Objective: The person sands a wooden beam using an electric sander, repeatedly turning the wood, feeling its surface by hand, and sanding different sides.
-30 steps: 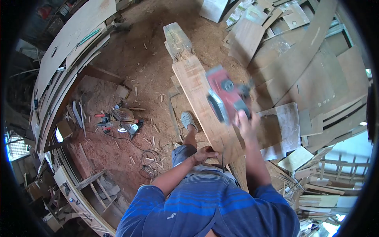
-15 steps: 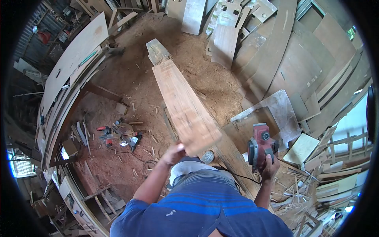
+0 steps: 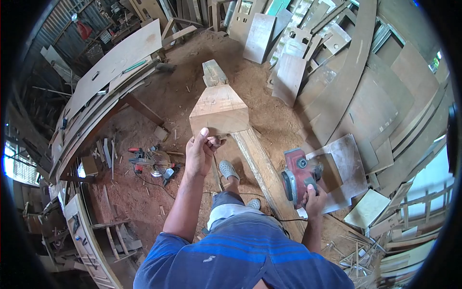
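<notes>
- Right now, head view only: left hand [image 3: 199, 153] raised w/ arm stretched fwd, fingers curled under the near end of a wooden plank [image 3: 219, 111], thumb up on its end face – clamped on it, not spread.
- Plank's near end is lifted toward the camera; its long axis runs away from the person, far end dropping toward an upright grey-weathered post [image 3: 213, 73] on the sawdust floor [image 3: 144, 192]. Whether it rests on the post, can't tell.
- Plank sits directly ahead of & above the left hand; left hand is touching it, right is well apart, lower and off to the right side.
- Right hand [image 3: 315, 197] closed round the rear handle of a red power planer [image 3: 297, 176], held low by the hip, just beside a long beam [image 3: 262, 166] that runs away from the person under the plank.
- Planer's cord [image 3: 284, 220] trails back toward the body.
- Person's feet: a grey clog [image 3: 227, 169] beside the beam's left edge.
- Elsewhere: a mitre saw w/ red grips [image 3: 154, 161] on the floor to the left, well apart from both hands; ply sheets and offcuts [image 3: 356, 111] stacked along the right & far sides; a square board [image 3: 346, 159] lies just beyond the planer.
</notes>
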### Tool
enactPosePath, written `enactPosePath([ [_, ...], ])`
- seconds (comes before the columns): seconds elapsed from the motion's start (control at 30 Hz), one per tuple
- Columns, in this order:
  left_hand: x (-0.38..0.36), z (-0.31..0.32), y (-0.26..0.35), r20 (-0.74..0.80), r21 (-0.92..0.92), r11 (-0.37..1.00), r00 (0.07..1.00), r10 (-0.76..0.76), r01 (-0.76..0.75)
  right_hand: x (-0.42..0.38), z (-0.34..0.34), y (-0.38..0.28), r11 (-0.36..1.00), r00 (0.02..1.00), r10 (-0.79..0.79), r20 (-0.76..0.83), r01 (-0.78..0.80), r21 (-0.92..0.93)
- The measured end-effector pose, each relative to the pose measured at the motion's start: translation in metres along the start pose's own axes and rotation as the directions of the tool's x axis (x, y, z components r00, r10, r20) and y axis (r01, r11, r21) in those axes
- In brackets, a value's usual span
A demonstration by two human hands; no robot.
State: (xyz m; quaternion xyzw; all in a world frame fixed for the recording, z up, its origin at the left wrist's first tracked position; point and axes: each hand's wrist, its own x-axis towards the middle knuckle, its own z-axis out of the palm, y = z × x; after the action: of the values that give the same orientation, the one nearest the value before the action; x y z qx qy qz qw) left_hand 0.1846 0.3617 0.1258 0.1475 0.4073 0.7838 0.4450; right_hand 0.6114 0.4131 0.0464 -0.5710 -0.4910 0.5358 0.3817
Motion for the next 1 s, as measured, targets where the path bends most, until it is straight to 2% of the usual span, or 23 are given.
enactPosePath([
  [0.33,0.002,-0.001,-0.002,0.020,-0.006,1.000,1.000,0.011,-0.011,0.002,0.001,-0.003,0.999,1.000,0.006,0.014,-0.006,-0.038],
  [0.53,0.001,0.006,0.001,-0.023,-0.003,1.000,1.000,-0.013,0.013,-0.001,-0.009,0.011,0.998,1.000,-0.027,-0.006,0.026,-0.055],
  [0.67,0.003,-0.002,-0.001,-0.005,0.016,1.000,1.000,-0.020,0.020,-0.008,-0.012,0.008,0.999,0.999,0.035,-0.024,-0.036,-0.007],
  [0.73,0.004,-0.009,-0.003,0.022,0.034,0.999,0.999,-0.025,0.024,-0.008,-0.015,0.016,0.999,1.000,-0.014,-0.019,0.014,-0.040],
  [0.83,-0.005,-0.017,-0.003,0.070,0.091,0.991,0.992,-0.106,0.100,-0.013,-0.017,0.017,0.998,0.999,-0.007,-0.040,0.004,-0.061],
  [0.93,-0.024,-0.024,-0.008,0.270,-0.004,0.934,0.900,-0.343,0.357,-0.018,-0.023,0.022,0.995,0.999,0.016,-0.037,-0.019,-0.093],
  [0.97,-0.029,-0.030,-0.022,0.259,0.024,0.890,0.857,-0.446,0.455,-0.021,-0.026,0.025,0.994,0.999,0.023,-0.029,-0.027,-0.110],
  [1.0,-0.037,-0.027,-0.042,0.167,0.056,0.869,0.854,-0.493,0.491,-0.024,-0.028,0.027,0.992,0.999,0.029,-0.035,-0.033,-0.118],
])
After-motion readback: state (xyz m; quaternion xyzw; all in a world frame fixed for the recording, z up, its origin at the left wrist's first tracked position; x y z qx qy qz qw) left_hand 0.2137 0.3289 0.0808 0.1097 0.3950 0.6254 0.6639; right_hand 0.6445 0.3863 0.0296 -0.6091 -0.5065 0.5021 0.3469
